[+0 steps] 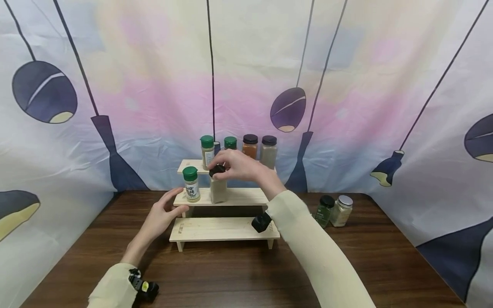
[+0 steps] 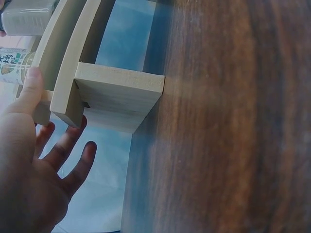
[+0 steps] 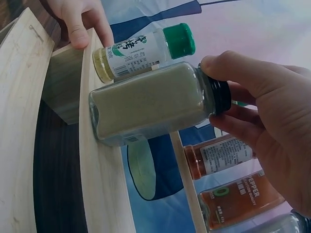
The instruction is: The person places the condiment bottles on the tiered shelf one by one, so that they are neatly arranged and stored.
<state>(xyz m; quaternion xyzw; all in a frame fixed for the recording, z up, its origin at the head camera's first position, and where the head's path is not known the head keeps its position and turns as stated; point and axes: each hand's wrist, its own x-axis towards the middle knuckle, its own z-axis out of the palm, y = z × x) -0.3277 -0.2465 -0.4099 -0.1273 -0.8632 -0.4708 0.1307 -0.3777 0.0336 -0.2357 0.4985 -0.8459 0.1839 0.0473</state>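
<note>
From the head view, your right hand (image 1: pixel 239 166) is clamped by its fingertips on the black cap of a square clear jar of pale greyish powder (image 1: pixel 218 191). The jar stands upright at the middle tier of a three-step light wooden rack (image 1: pixel 223 229), just right of a round green-capped shaker with a white label (image 1: pixel 191 189). Your left hand (image 1: pixel 158 219) is at that tier's left end, fingers apart. On the top tier you have a green-capped labelled shaker (image 1: pixel 207 153), a second green-capped bottle (image 1: pixel 230 142) mostly behind your right hand, and two black-capped jars, one orange (image 1: pixel 250 148), one grey (image 1: pixel 268 155). A dark green jar (image 1: pixel 324 212) and a silver-capped jar (image 1: pixel 342 212) stand together on the dark wooden worktop (image 1: pixel 231 278), to the right.

Your left wrist view adds the rack's side panel (image 2: pixel 119 92) and your lower fingers spread beside the board ends; you can't tell whether they press on them.

Your right wrist view uncovers what your right hand hides from above: the second green-capped bottle's reddish contents and printed label, plus "PEPPER" on the orange jar. Whether the held jar's base bears on the board, you can't tell.
</note>
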